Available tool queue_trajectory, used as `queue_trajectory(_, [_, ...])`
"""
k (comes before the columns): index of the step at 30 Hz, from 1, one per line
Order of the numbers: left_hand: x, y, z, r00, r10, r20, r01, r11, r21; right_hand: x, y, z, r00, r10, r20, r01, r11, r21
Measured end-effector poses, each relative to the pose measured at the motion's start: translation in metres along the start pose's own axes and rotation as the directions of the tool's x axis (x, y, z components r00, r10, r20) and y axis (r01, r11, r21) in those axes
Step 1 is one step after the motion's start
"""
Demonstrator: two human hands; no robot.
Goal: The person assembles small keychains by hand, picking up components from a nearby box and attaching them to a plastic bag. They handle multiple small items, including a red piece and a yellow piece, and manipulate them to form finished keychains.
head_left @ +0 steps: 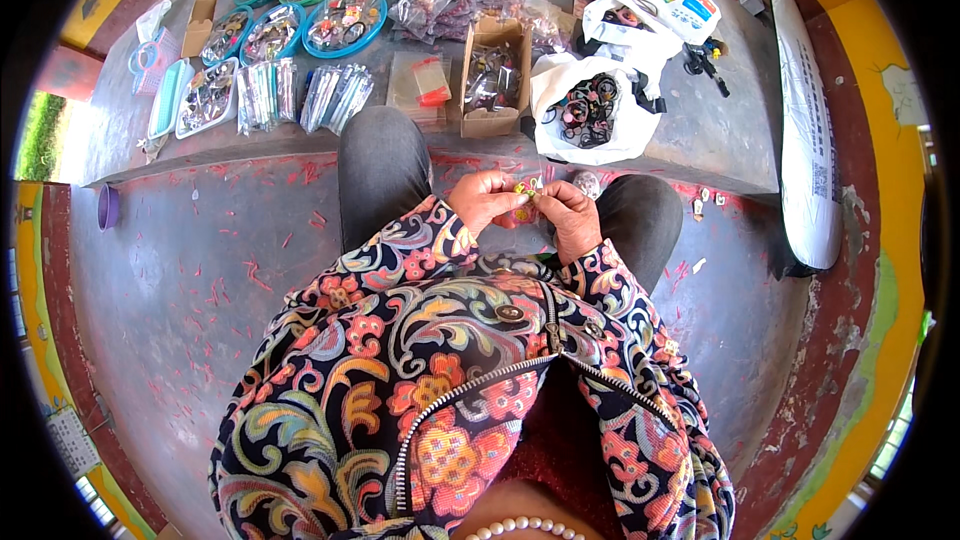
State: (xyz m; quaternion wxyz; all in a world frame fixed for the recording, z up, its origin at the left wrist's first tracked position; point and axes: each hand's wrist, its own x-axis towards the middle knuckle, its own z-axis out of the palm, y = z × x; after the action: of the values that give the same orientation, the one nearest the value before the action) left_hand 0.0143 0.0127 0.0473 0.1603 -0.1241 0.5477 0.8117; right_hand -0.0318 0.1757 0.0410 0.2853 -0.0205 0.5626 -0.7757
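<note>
A grey concrete floor [190,270], littered with small red scraps, is seen from above, edged by red and yellow painted walls. A low grey worktop [720,130] is set across the top. On it, an open cardboard box [493,75] is filled with dark small items, and a white plastic bag [585,110] is opened on dark rings. Two clear packet bundles [300,95] are laid beside a white tray [207,97]. At least six round blue and green trays [345,20] of small colourful pieces are lined along the back. Near the knees, a small yellow-pink trinket [525,190] is pinched between the left hand [485,202] and right hand [572,215], each grip narrowed upon it.
</note>
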Motion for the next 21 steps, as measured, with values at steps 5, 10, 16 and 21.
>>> queue_trajectory(5, [-0.003,0.004,0.003,1.000,-0.022,0.016,0.022,1.000,0.003,-0.001,-0.004,0.002,1.000,0.021,0.014,-0.021,0.999,0.033])
queue_trajectory(10, [-0.001,0.000,0.001,0.999,-0.018,0.027,0.018,1.000,0.005,0.001,-0.003,0.003,0.998,0.037,0.048,-0.038,0.999,0.022])
queue_trajectory(16, [0.000,-0.003,0.000,0.998,0.063,-0.009,-0.063,0.998,0.020,0.004,0.001,0.000,0.997,-0.002,0.083,0.005,1.000,-0.031])
queue_trajectory(21, [-0.002,0.004,0.001,0.773,0.633,-0.040,-0.410,0.548,0.729,0.000,-0.014,0.006,0.995,0.020,-0.095,-0.032,0.992,-0.122])
